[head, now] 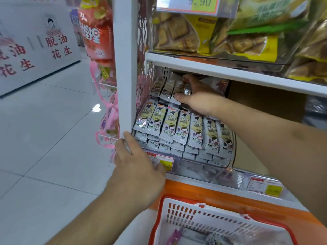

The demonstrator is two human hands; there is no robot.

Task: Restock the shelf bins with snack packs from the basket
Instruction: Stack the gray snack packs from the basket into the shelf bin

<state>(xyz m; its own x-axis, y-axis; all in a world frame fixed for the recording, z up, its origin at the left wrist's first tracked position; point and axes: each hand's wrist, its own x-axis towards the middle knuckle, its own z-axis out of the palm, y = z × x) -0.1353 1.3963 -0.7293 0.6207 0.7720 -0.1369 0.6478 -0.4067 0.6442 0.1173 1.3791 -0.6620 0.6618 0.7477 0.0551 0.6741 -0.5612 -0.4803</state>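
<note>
**A:** From your head camera, your right hand (198, 98) is deep in the clear shelf bin (228, 165), under the white shelf board (230, 71). Its fingers (190, 80) are spread over the back row of snack packs (168, 89), and the thumb lies on one pack's edge. I can't tell if you are pinching a pack or only pressing it flat.

**B:** And my other hand?

**A:** Your left hand (139, 165) rests on the bin's front corner by the white post (123, 68). Its fingers lie straight, covering part of the price tag (167, 162). Leave it there so the bin does not slide.

**B:** How do I do this bit well?

**A:** I think you should push the back packs down flat, side by side, like the front row (184, 131). Don't let one stick up, or it may catch on the board above.

**B:** Where are the rest?

**A:** The red and white basket (221, 221) sits just below you on the orange ledge (203, 190). A few packs show at its bottom. Reach there next, I'd say.
</note>
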